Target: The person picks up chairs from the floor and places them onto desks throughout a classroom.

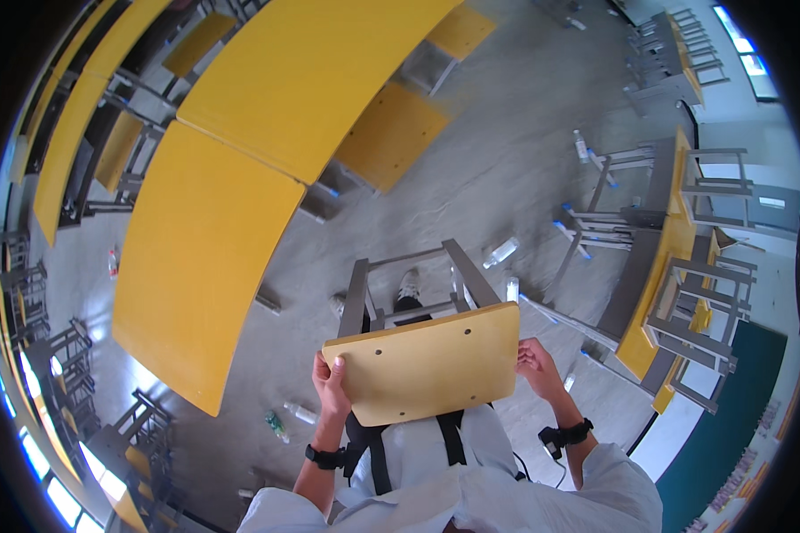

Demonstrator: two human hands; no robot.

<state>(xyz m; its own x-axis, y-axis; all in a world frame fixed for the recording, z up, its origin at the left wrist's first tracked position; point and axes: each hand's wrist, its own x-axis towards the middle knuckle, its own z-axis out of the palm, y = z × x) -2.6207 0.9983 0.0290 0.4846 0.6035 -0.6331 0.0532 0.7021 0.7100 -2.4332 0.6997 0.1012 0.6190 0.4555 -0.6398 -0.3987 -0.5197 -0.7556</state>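
Observation:
A stool with a yellow wooden seat [433, 366] and grey legs is held up before my body, its seat tilted towards me and its legs pointing away. My left hand [331, 383] grips the seat's left edge, thumb on the top face and fingers behind. At the opposite edge, my right hand [537, 363] has its fingers curled against the wood; its fingertips are partly hidden. Dark screw heads dot the seat. Both wrists wear black bands with small devices. Beyond the stool's frame, parts of my shoes show on the floor.
Long yellow desks [207, 253] stand at the left, with a stool [393, 136] beside them. At the right, upturned stools [697, 313] rest on another yellow desk [647, 333]. Plastic bottles lie on the grey floor, including a clear one [501, 253] and a green one [275, 425].

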